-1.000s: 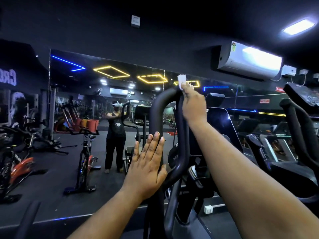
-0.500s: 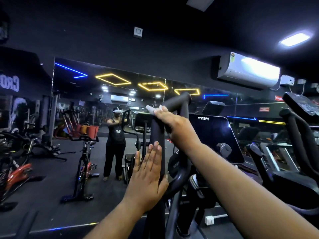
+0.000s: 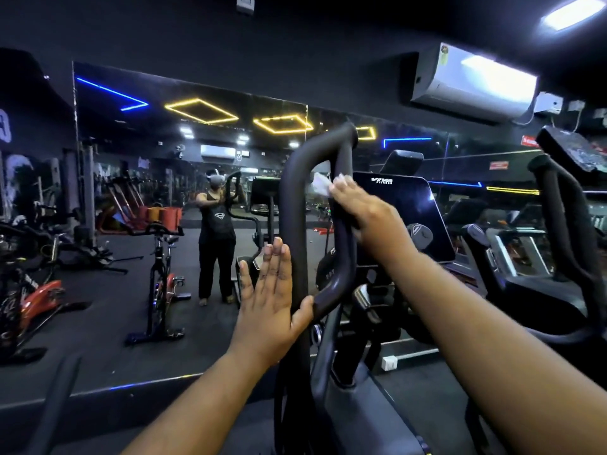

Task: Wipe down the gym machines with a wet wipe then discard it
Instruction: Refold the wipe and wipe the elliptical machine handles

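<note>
The machine's black looped handlebar [image 3: 295, 205] stands nearly upright, its long axis running floor to ceiling and its closed end pointing up toward the mirror [image 3: 131, 159]. The left hand [image 3: 267, 300] lies flat and open against the loop's left bar, fingers straight up, thumb hooked round the lower bend. The right hand [image 3: 368, 211] wraps the right bar, its grip pressing the wet wipe [image 3: 320, 184], which pokes out left, probably crumpled, above the fingertips
</note>
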Demonstrator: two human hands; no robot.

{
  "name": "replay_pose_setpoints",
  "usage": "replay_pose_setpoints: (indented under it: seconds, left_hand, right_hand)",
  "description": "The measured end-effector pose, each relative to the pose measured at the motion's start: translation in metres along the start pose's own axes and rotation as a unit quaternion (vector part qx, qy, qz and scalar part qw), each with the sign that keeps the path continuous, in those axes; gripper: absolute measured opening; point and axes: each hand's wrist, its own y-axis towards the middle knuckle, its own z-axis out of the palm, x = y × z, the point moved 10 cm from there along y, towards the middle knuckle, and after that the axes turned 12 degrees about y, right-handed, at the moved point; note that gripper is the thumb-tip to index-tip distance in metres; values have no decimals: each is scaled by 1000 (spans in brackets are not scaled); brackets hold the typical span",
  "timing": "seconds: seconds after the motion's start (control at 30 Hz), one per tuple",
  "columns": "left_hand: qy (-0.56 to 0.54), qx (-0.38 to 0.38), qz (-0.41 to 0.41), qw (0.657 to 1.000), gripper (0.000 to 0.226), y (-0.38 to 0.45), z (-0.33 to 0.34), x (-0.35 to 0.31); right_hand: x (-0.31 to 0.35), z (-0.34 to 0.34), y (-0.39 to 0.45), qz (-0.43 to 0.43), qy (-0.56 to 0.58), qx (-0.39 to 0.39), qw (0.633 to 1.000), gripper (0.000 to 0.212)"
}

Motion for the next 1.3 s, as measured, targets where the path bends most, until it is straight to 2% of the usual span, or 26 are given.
replay_pose_setpoints:
  seconds: [0.07, 0.2, 0.33, 0.4, 0.47, 0.53, 0.6, 0.73, 0.87, 0.97, 1.03, 1.17, 1.3]
  left_hand:
    - [3, 14, -1, 1000, 86, -2, 3, 2]
    - [16, 27, 0, 1000, 84, -1, 4, 2]
    - [31, 41, -1, 999, 84, -1, 7, 2]
    - [29, 49, -1, 998, 83, -2, 9, 3]
    - [16, 68, 0, 998, 83, -4, 10, 3]
    - [-19, 96, 8, 995, 83, -6, 8, 1]
    - [-83, 128, 23, 988, 82, -10, 5, 0]
    - [-129, 160, 47, 978, 80, -29, 3, 6]
    - [-120, 191, 54, 973, 76, -66, 15, 7]
    - [-102, 193, 61, 974, 75, -84, 20, 9]
    - [-110, 205, 54, 971, 76, -91, 24, 10]
    - [-136, 204, 43, 969, 77, -98, 26, 4]
    - [-172, 231, 28, 957, 81, -130, 32, -5]
  right_hand:
    - [-10, 10, 6, 14, -61, 16, 998, 68]
    - [15, 23, -27, -82, -164, 45, 982, 44]
    - [54, 44, -94, -143, -184, 109, 966, 44]
    - [68, 45, -115, -93, -153, 91, 980, 46]
    - [76, 48, -124, 7, -77, 53, 996, 49]
    - [87, 59, -133, 94, 33, 20, 995, 49]
    - [99, 67, -144, 137, 107, -9, 985, 49]
    - [118, 74, -180, 152, 190, -46, 969, 55]
    - [123, 86, -220, 159, 184, -38, 969, 67]
    - [125, 70, -212, 125, 159, -65, 977, 59]
    - [121, 63, -193, 136, 152, -91, 975, 52]
    - [136, 94, -190, 133, 146, -42, 979, 47]
    - [152, 104, -241, 142, 130, -46, 980, 38]
